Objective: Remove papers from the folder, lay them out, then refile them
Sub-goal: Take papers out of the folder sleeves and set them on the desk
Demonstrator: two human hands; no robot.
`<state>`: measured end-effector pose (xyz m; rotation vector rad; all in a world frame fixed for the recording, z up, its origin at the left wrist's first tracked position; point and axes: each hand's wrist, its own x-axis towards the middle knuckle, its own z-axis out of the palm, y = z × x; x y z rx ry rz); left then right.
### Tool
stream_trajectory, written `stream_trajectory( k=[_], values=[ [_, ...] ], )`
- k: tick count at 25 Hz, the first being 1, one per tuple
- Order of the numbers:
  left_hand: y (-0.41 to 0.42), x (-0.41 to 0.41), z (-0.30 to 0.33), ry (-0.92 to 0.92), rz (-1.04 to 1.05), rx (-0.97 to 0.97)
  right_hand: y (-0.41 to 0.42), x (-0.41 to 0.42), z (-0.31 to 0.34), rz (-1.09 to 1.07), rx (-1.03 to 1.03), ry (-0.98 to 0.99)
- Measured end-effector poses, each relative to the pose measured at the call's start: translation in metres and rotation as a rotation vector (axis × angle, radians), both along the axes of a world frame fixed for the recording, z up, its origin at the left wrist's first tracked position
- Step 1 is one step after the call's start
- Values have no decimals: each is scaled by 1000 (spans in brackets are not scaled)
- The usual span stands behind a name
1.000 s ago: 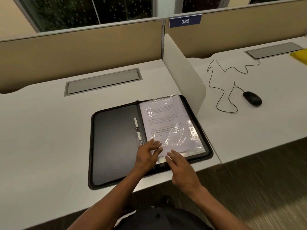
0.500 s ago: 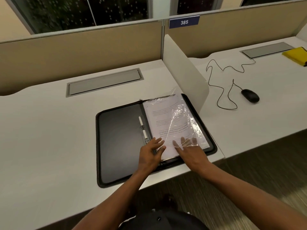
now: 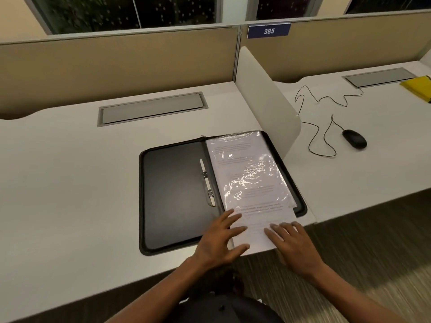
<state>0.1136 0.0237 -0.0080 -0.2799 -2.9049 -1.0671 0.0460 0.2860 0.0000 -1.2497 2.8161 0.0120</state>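
Note:
A black zip folder [image 3: 172,197] lies open on the white desk [image 3: 70,183], a white clip strip along its spine. Its right half holds a clear plastic sleeve [image 3: 249,169] with printed papers. One printed sheet [image 3: 256,220] sticks out of the sleeve's near end, past the folder's edge and the desk's front. My left hand [image 3: 221,241] lies with spread fingers on the folder's near edge, fingertips touching the sheet's left side. My right hand [image 3: 293,245] presses flat on the sheet's near right corner.
A white divider panel [image 3: 263,99] stands just right of the folder. Beyond it lie a black mouse [image 3: 354,139] with a looping cable and a yellow object [image 3: 417,87] at the far right. A grey cable tray lid [image 3: 151,108] is set into the desk behind the folder.
The printed sheet has slid out of the sleeve towards me and now overhangs the desk's front edge. My right hand has drawn back with it; the left has stayed near the spine.

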Motion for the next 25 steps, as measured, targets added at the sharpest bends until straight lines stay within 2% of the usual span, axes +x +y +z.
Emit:
stream_trajectory(
  k=[3,5,8,9,15,16,18,19,20,21,22,23,25],
  values=[
    [11,23,10,-102,340,299,13,17,12,15,-211,52],
    [9,26,29,-286,582,515,17,35,26,35,-280,-8],
    [-1,17,48,-646,713,850,21,53,47,99,-336,-52],
    [-2,13,53,-696,725,923,22,55,55,119,-332,-74],
    [24,5,69,-686,721,819,36,54,109,233,-354,-117],
    [29,6,70,-705,717,845,36,52,118,228,-359,-131],
    [37,7,77,-753,737,1017,35,51,144,205,-348,-189],
    [40,7,85,-781,740,1127,37,48,157,142,-379,-323],
    [41,8,92,-802,735,1217,41,43,169,22,-441,-568],
    [40,10,101,-809,720,1273,48,37,179,-145,-534,-792],
    [37,13,108,-806,701,1318,54,31,184,-338,-667,-901],
    [33,16,115,-790,689,1363,58,25,182,-535,-773,-901],
    [23,21,125,-699,700,1418,53,17,165,-846,-811,-919]
  ],
)
